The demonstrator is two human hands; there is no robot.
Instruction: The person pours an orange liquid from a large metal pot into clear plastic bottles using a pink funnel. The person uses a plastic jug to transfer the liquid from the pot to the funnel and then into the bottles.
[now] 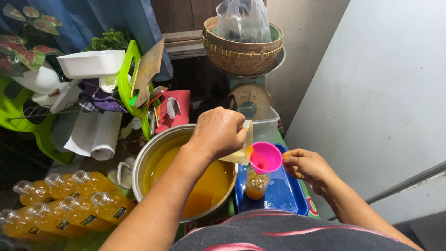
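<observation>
Left hand (218, 132): fingers closed around a clear measuring cup (241, 148), tipped over the pink funnel (265, 157).
Right hand (306, 165): fingertips pinch the funnel's rim.
Funnel: sits in a small bottle (256, 183) on the blue tray (288, 195).
Pot (153, 158): orange liquid, left of tray.

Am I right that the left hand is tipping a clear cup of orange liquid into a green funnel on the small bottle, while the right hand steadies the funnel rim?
Not quite: the funnel is pink, not green, as the head view shows. The rest holds: the left hand tips the clear cup over it, the funnel sits in the small bottle, and the right hand is at its rim.
</observation>
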